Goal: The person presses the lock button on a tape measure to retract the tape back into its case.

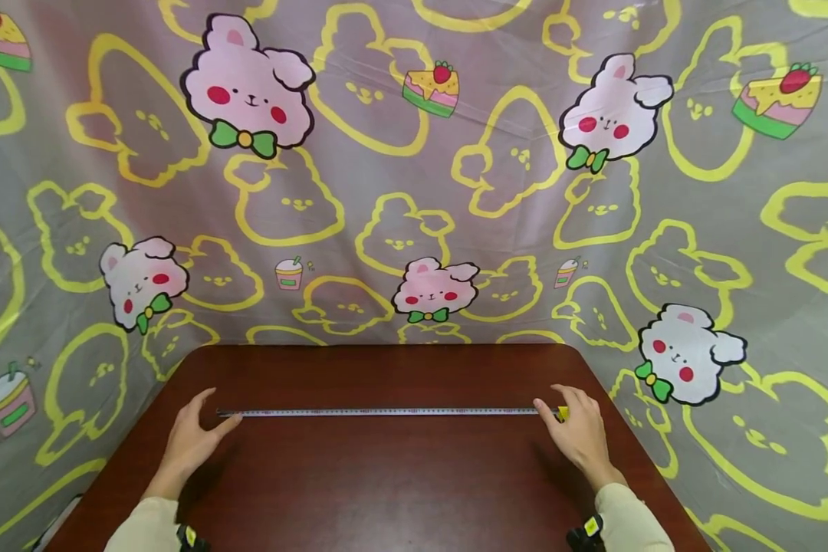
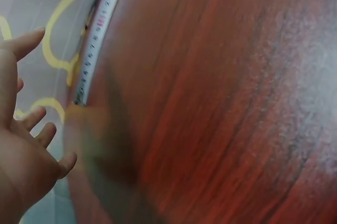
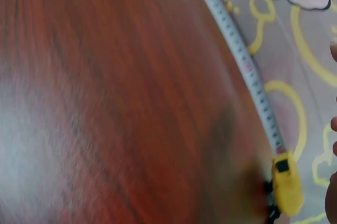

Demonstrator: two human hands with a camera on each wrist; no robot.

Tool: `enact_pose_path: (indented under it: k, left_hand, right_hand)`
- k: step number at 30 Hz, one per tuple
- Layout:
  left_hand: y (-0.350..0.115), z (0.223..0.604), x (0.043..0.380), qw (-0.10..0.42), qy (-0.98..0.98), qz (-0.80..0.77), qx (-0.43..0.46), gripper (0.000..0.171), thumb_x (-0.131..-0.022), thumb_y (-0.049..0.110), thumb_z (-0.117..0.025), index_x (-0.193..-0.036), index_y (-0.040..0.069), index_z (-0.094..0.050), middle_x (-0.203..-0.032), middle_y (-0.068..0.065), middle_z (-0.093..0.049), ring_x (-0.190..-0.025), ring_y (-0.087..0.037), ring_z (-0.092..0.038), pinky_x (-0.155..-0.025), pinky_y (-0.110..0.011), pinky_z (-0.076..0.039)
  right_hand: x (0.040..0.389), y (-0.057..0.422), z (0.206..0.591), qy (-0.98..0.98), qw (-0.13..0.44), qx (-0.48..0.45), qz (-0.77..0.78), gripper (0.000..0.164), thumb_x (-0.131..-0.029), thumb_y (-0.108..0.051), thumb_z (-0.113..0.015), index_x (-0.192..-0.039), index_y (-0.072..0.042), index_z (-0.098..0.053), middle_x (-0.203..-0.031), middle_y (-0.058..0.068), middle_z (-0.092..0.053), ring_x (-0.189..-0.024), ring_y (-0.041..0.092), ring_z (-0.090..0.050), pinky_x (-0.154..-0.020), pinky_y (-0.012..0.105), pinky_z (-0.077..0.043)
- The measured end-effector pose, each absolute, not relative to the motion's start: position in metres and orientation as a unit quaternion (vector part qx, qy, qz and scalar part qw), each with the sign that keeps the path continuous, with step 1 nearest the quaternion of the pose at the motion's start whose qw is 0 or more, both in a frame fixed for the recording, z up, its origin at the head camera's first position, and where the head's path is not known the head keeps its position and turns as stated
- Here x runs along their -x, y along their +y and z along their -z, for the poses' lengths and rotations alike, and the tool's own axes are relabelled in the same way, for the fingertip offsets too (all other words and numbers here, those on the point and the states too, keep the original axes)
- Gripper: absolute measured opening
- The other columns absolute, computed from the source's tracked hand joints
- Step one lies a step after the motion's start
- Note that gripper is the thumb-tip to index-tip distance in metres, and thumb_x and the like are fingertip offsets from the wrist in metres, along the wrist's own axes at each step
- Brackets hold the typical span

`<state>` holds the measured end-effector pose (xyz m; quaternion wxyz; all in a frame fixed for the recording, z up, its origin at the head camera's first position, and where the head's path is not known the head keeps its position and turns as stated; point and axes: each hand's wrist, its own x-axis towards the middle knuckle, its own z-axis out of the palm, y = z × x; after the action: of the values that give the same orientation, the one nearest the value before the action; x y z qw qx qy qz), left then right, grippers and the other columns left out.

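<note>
A tape measure's white blade [image 1: 386, 412] is drawn out straight from left to right across the brown table. Its yellow case [image 1: 563, 414] sits at the right end, partly behind my right hand [image 1: 579, 431]. Around the blade's free end, my left hand [image 1: 192, 438] is held with thumb and fingers spread. In the left wrist view that hand [image 2: 23, 166] is apart from the blade [image 2: 96, 40], palm showing and nothing held. The right wrist view has the yellow case [image 3: 288, 187] uncovered, with only parts of the right hand [image 3: 332, 200] at the edge, apart from it.
The dark wooden table [image 1: 386, 483] has rounded far corners and a glossy patch of light. A grey curtain [image 1: 497, 207] printed with cartoon rabbits and yellow outlines hangs behind it and along both sides. Dark straps with yellow tags are on both wrists.
</note>
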<state>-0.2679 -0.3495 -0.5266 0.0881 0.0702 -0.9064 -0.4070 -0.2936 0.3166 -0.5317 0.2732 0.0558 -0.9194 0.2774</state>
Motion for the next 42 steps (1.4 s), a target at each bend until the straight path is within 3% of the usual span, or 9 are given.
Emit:
enact_pose_path:
  k: [11, 17, 22, 27, 35, 42]
  left_hand:
    - [-0.37, 0.542, 0.28, 0.044, -0.877, 0.466, -0.112, 0.094, -0.097, 0.03, -0.073, -0.16, -0.005, -0.012, -0.153, -0.04, -0.025, -0.14, -0.059, -0.023, -0.108, -0.071, -0.025]
    - [-0.378, 0.555, 0.286, 0.068, -0.877, 0.458, -0.127, 0.079, -0.097, 0.024, -0.072, -0.155, -0.007, -0.026, -0.149, -0.038, -0.034, -0.136, -0.056, -0.031, -0.107, -0.069, -0.025]
    - [-0.375, 0.56, 0.294, 0.073, -0.893, 0.418, -0.15, 0.07, -0.096, 0.026, -0.072, -0.15, -0.004, -0.04, -0.152, -0.036, -0.031, -0.133, -0.061, -0.029, -0.098, -0.074, -0.02]
    - [-0.37, 0.561, 0.299, 0.069, -0.901, 0.392, -0.173, 0.061, -0.096, 0.028, -0.073, -0.144, -0.003, -0.051, -0.152, -0.036, -0.027, -0.13, -0.064, -0.026, -0.094, -0.075, -0.02]
    - [-0.368, 0.565, 0.3, 0.097, -0.894, 0.396, -0.184, 0.059, -0.093, 0.04, -0.076, -0.13, -0.003, -0.061, -0.147, -0.033, -0.04, -0.126, -0.06, -0.035, -0.093, -0.073, -0.022]
    - [-0.366, 0.568, 0.298, 0.15, -0.859, 0.449, -0.196, 0.05, -0.094, 0.032, -0.079, -0.122, -0.005, -0.063, -0.127, -0.032, -0.059, -0.117, -0.048, -0.052, -0.097, -0.069, -0.02]
  right_hand:
    - [0.295, 0.342, 0.554, -0.921, 0.254, 0.003, -0.294, 0.057, -0.096, -0.049, -0.07, -0.13, -0.004, -0.064, -0.132, 0.028, -0.053, -0.119, 0.052, -0.042, -0.094, 0.069, -0.03]
    - [0.295, 0.358, 0.566, -0.932, 0.204, 0.04, -0.296, 0.065, -0.098, -0.055, -0.065, -0.142, -0.008, -0.057, -0.138, 0.031, -0.048, -0.122, 0.057, -0.04, -0.094, 0.069, -0.03]
    - [0.297, 0.366, 0.572, -0.948, 0.139, 0.057, -0.281, 0.079, -0.095, -0.066, -0.061, -0.151, -0.012, -0.047, -0.144, 0.033, -0.045, -0.127, 0.059, -0.037, -0.097, 0.072, -0.027]
    - [0.3, 0.368, 0.578, -0.956, 0.11, 0.056, -0.266, 0.087, -0.09, -0.072, -0.064, -0.154, -0.016, -0.047, -0.147, 0.03, -0.044, -0.132, 0.059, -0.032, -0.101, 0.073, -0.021]
    - [0.304, 0.369, 0.583, -0.957, 0.133, 0.056, -0.25, 0.071, -0.094, -0.056, -0.071, -0.15, -0.017, -0.052, -0.145, 0.029, -0.047, -0.126, 0.059, -0.038, -0.097, 0.072, -0.025]
    - [0.305, 0.371, 0.583, -0.955, 0.134, 0.059, -0.259, 0.068, -0.094, -0.05, -0.073, -0.148, -0.014, -0.053, -0.144, 0.03, -0.049, -0.124, 0.058, -0.042, -0.097, 0.071, -0.026]
